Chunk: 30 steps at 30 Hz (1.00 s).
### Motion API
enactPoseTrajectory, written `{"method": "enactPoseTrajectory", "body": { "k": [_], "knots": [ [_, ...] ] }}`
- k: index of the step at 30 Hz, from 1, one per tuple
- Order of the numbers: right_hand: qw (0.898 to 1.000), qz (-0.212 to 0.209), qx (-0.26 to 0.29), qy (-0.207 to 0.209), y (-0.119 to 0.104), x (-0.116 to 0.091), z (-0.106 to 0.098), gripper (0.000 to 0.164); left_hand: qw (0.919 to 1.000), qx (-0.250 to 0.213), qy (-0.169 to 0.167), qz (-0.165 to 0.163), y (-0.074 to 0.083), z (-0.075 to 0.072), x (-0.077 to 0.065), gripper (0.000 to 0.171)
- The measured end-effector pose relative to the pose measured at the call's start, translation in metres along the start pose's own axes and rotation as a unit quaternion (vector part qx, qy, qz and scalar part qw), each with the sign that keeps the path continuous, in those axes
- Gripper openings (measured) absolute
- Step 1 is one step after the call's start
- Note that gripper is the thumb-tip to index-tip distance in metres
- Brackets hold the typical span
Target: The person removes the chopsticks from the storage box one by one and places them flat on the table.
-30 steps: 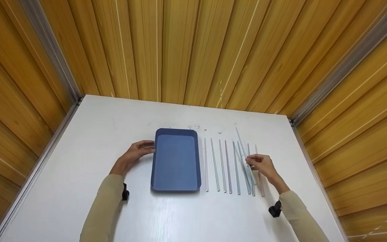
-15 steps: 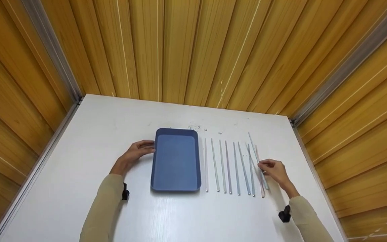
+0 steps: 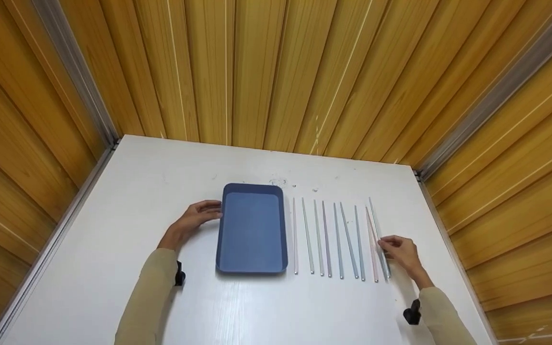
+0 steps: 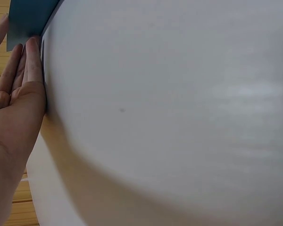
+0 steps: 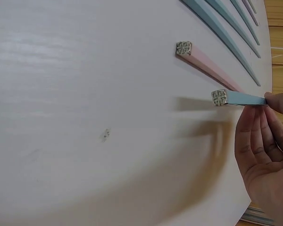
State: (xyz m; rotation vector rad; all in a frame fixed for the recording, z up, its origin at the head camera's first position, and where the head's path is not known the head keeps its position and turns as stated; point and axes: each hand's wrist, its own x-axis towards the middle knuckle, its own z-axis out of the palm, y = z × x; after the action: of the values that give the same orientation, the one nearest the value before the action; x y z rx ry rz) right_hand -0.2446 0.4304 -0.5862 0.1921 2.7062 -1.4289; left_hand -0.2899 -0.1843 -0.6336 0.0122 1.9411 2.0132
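Note:
My right hand (image 3: 403, 251) pinches a light blue chopstick (image 5: 245, 98) between thumb and fingers, at the right end of a row of chopsticks. A patterned metallic cap shows on its near end, and its shadow falls on the table beside it. A pink chopstick (image 5: 210, 69) lies just left of it, their far ends close together in the head view. My left hand (image 3: 194, 218) touches the left side of a blue rectangular tray (image 3: 252, 235) with extended fingers. In the left wrist view those fingers (image 4: 34, 61) reach up to the tray's wall (image 4: 30, 21).
Several pastel chopsticks (image 3: 337, 239) lie roughly parallel on the white table (image 3: 237, 311), right of the tray. A few small marks (image 3: 278, 182) dot the tabletop behind it. Wood-patterned walls (image 3: 257, 72) close off the back and both sides.
My right hand has carried the light blue chopstick rightward and toward me, from over the row to beyond the pink one, lowering it there. My left hand has stayed at the tray.

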Motion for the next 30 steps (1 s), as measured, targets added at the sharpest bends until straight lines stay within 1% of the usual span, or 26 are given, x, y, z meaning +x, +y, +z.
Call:
{"method": "enactPoseTrajectory", "body": {
  "k": [4,9,11,18,21,26,30],
  "knots": [
    [1.000,0.010,-0.013,0.009,0.004,-0.002,-0.001,0.035,1.0000,0.001,0.001,0.000,-0.001,0.000,-0.001,0.060],
    [0.998,0.020,-0.056,0.024,0.007,-0.005,-0.003,0.034,1.0000,0.002,0.003,-0.004,-0.002,0.000,-0.001,0.060],
    [0.997,0.024,-0.062,0.029,0.009,-0.006,-0.004,0.033,1.0000,-0.002,0.005,-0.005,-0.002,0.000,-0.001,0.060],
    [0.998,0.045,-0.041,0.026,0.019,-0.008,-0.002,0.033,0.9999,-0.005,-0.009,0.007,-0.003,-0.001,-0.002,0.061],
    [0.997,0.043,-0.050,0.034,0.021,-0.008,-0.001,0.032,0.9999,-0.009,-0.006,0.007,-0.003,0.001,-0.002,0.061],
    [0.996,0.024,-0.071,0.049,0.022,-0.008,0.001,0.029,0.9999,-0.014,0.008,0.005,-0.002,0.003,-0.001,0.059],
    [0.994,0.015,-0.077,0.072,0.023,-0.009,0.003,0.027,0.9998,-0.016,0.012,0.003,-0.002,0.003,-0.001,0.057]
  ]
}}
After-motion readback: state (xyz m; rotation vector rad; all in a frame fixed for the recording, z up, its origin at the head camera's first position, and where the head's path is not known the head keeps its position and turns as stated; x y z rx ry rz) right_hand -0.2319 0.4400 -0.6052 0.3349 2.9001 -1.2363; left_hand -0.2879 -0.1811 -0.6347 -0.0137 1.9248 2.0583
